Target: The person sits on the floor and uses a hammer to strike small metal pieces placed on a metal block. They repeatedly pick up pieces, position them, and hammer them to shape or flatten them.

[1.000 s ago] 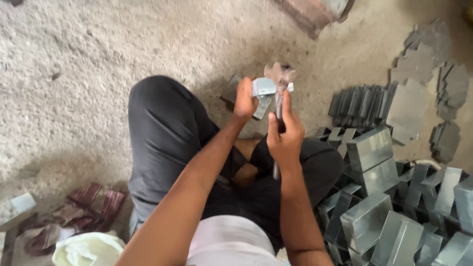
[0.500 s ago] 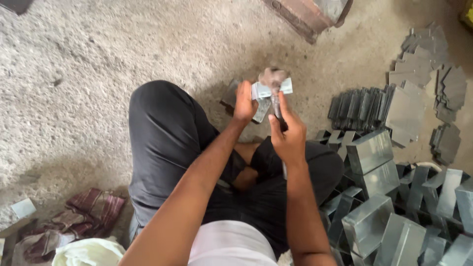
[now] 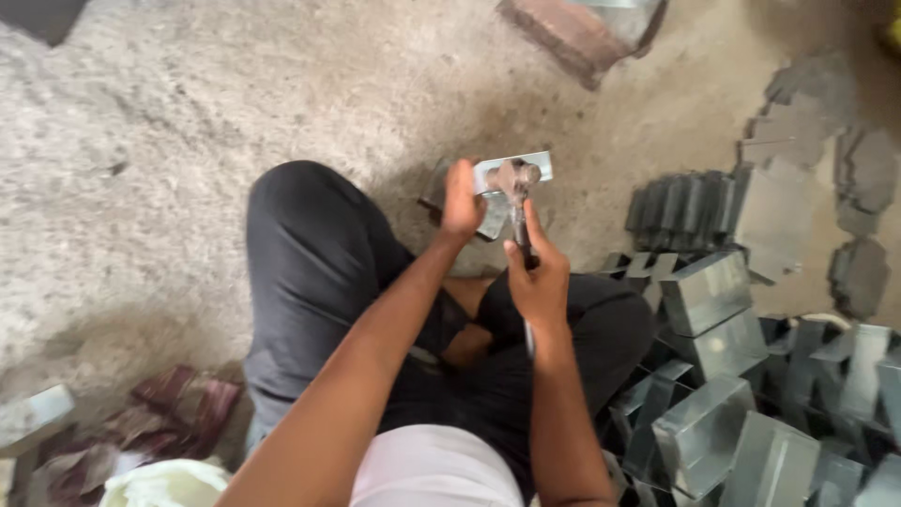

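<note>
Seated figure viewed from above, legs in dark trousers (image 3: 319,272) folding beneath both forearms on a rough concrete floor (image 3: 188,122). Beyond the right hand's fingers, to the outer side, a heap of bent grey sheet-metal pieces (image 3: 723,376) is lying, with a row of stacked flat blanks (image 3: 685,211) standing farther out past it and a brick (image 3: 572,33) resting well ahead of the fingertips. Behind the left hand's fingers, near the picture's lower corner, crumpled reddish cloth (image 3: 178,413) is lying. The left hand (image 3: 462,202) is gripping a small folded metal piece (image 3: 511,174), its fingers curling closed around the near edge and holding the part just above the floor, directly ahead of the knees. The right hand (image 3: 537,282) is wrapping its fingers tightly around the handle of a hammer (image 3: 518,202), thumb lying along the shaft; the hammer's head is sitting on or just over the metal piece, immediately beside the left fingertips, though blur is making actual contact impossible to confirm.
</note>
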